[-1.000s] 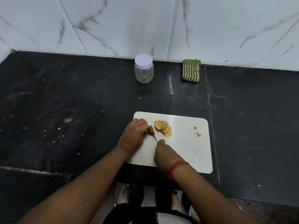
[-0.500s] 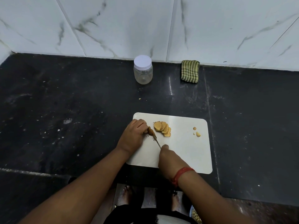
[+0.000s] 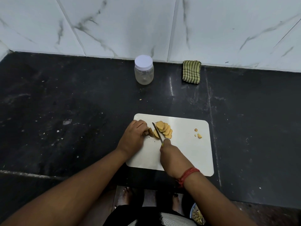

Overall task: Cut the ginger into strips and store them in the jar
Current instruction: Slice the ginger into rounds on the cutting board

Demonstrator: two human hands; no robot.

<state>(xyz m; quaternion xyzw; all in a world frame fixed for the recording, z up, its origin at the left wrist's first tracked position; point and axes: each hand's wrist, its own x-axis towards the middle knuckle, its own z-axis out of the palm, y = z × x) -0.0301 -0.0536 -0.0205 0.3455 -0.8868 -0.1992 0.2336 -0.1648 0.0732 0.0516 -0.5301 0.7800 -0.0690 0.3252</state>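
A white cutting board (image 3: 187, 154) lies on the black counter. My left hand (image 3: 133, 137) pinches a small ginger stub (image 3: 150, 132) at the board's upper left. My right hand (image 3: 172, 155) grips a small knife (image 3: 157, 132), its blade lying between the stub and a fanned row of several ginger slices (image 3: 164, 129). A few ginger scraps (image 3: 199, 135) rest on the board's right side. The clear jar (image 3: 144, 70), closed with a white lid, stands upright near the wall, well behind the board.
A folded green striped cloth (image 3: 191, 71) lies against the marble-tiled wall, right of the jar. The counter's front edge runs just below the board. A bowl (image 3: 197, 215) with pale pieces shows at the bottom, below counter level, near my feet.
The knife blade has come free of the ginger stub and a fresh slice lies beside the row. My right hand has shifted slightly right and back.
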